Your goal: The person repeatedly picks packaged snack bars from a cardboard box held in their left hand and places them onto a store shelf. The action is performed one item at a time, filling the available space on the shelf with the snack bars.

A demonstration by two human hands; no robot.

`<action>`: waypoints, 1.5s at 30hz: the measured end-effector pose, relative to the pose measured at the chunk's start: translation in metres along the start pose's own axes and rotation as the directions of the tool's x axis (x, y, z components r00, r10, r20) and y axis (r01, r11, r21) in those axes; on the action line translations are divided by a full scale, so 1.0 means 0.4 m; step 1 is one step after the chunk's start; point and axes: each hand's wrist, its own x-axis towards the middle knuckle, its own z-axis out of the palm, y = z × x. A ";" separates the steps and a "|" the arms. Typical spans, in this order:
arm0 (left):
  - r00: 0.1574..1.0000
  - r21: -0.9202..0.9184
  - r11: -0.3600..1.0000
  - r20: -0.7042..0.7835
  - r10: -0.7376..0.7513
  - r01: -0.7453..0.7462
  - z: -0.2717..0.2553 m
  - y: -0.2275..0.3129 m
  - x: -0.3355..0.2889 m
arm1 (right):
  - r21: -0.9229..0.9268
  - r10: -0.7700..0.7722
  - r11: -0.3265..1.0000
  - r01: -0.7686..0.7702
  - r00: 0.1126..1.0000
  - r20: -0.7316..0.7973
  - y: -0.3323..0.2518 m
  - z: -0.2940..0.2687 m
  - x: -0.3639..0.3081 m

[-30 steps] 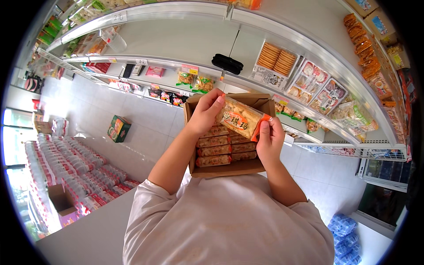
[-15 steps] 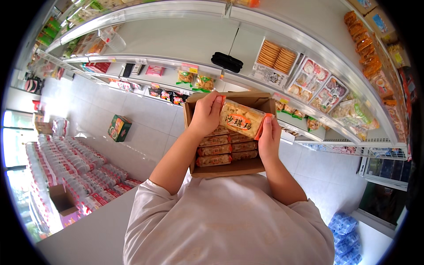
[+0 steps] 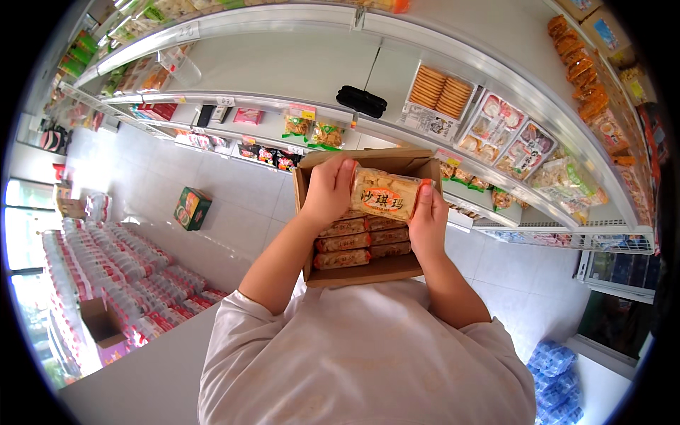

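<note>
Between my two hands is a packaged puffed-grain cake bar, in a clear wrapper with orange ends and dark lettering. My left hand pinches its left end; my right hand grips the other end. Beneath the bar sits an open brown cardboard box, close against my body. Several more wrapped bars lie stacked in two columns inside it. The upper part of the stack is hidden by the held bar and my left hand.
A shelf spans the view ahead, with a black item, a biscuit tray and snack packs. A green box lies on the floor at left, near stacked bottle packs. Blue packs stand at lower right.
The bar has turned slightly, so that it lies more level between my hands. My right hand has shifted a little to the left and down. Both hands keep their hold.
</note>
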 end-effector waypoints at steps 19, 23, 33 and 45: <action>0.952 0.256 0.951 -0.200 0.230 -0.175 0.010 0.042 -0.023 | -0.334 -0.372 0.874 0.353 0.928 0.007 -0.066 -0.009 -0.007; 0.867 0.249 0.883 -0.214 0.450 -0.397 0.023 0.043 -0.042 | 0.231 0.094 0.967 -0.110 0.992 0.079 -0.053 -0.011 0.004; 0.981 -0.051 0.998 -0.192 0.024 -0.034 0.018 0.014 -0.014 | -0.576 -0.638 0.563 0.593 0.754 0.153 -0.060 -0.023 0.014; 0.980 -0.082 0.986 -0.149 0.129 -0.142 0.014 -0.004 0.009 | 0.318 0.106 0.930 -0.185 0.962 0.252 -0.069 -0.084 0.039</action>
